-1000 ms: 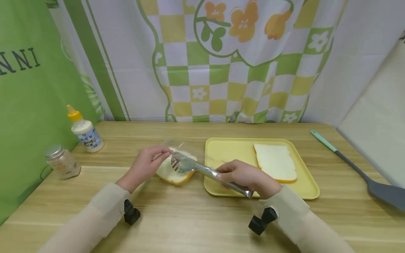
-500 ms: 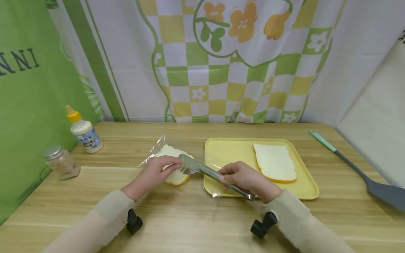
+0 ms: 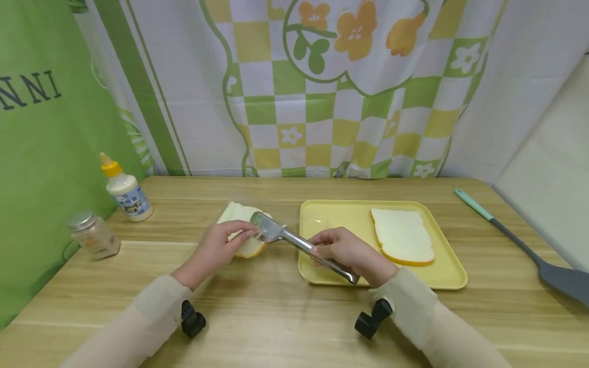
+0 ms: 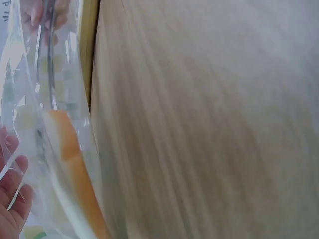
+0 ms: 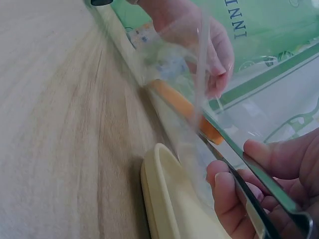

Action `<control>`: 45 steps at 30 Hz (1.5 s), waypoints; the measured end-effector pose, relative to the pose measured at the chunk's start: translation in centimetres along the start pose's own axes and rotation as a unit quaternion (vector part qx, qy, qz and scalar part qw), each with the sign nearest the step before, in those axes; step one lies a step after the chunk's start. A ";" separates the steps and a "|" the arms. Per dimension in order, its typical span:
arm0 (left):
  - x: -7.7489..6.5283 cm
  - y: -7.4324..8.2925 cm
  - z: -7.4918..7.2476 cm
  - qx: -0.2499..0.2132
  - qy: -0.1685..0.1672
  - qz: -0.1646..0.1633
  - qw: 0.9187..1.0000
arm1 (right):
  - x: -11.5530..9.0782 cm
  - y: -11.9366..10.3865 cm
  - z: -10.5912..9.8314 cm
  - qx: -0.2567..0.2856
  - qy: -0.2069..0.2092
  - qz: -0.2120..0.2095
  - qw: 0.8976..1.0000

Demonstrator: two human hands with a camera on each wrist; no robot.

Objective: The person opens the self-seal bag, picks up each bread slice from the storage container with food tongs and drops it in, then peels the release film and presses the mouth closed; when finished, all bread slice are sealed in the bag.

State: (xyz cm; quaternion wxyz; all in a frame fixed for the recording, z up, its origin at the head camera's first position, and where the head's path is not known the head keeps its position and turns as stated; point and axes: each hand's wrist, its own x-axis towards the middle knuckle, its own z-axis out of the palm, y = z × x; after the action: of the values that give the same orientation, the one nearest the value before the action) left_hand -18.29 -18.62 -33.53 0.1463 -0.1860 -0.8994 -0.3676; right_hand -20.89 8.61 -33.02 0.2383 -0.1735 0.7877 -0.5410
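Observation:
In the head view my right hand (image 3: 345, 250) grips metal tongs (image 3: 303, 244), whose heads point left. A white bread slice (image 3: 234, 212) with an orange crust lies at the tongs' far end, tilted and partly behind my left hand (image 3: 211, 250). Around the slice and tongs is a clear plastic bag (image 4: 20, 109), plain in the left wrist view. My left thumb and fingertips pinch its edge. Crust (image 5: 174, 97) shows between the tong arms in the right wrist view. Whether the tong heads press the slice is hard to tell through the film.
A yellow tray (image 3: 331, 214) bears a second bread slice (image 3: 405, 235). To its right lies a grey spatula (image 3: 511, 232) with a mint handle. At the left stand a yellow-capped squeeze bottle (image 3: 131, 197) and a lidded glass jar (image 3: 94, 237). A patterned curtain (image 3: 294, 102) hangs behind.
The bread slice and the tong heads have shifted left and a little away from me. My left hand went right, then came back left with the bag. The tray has stayed put.

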 end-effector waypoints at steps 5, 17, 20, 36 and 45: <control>0.1 0.0 0.0 0.002 -0.009 0.013 1.000 | 0.6 0.5 0.2 0.009 0.000 0.013 1.000; 0.0 -1.2 0.6 -0.039 -0.001 -0.025 0.999 | 1.5 1.0 0.9 0.051 -0.029 0.041 0.997; 0.0 -1.6 0.5 -0.036 0.009 -0.026 0.999 | 1.5 0.8 0.6 0.042 -0.039 0.036 0.998; -0.2 -2.0 0.6 -0.035 -0.023 0.000 0.999 | 2.2 0.4 0.0 -0.009 -0.039 0.008 0.999; 0.0 -1.6 0.4 -0.043 0.002 -0.007 0.999 | 2.3 0.2 -0.1 -0.027 -0.031 -0.014 0.999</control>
State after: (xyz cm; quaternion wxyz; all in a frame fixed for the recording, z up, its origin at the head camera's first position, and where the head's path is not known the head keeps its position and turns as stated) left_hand -19.10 -19.37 -34.80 0.1373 -0.1854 -0.8837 -0.4072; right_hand -22.88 7.56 -33.63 0.2504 -0.2076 0.7918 -0.5169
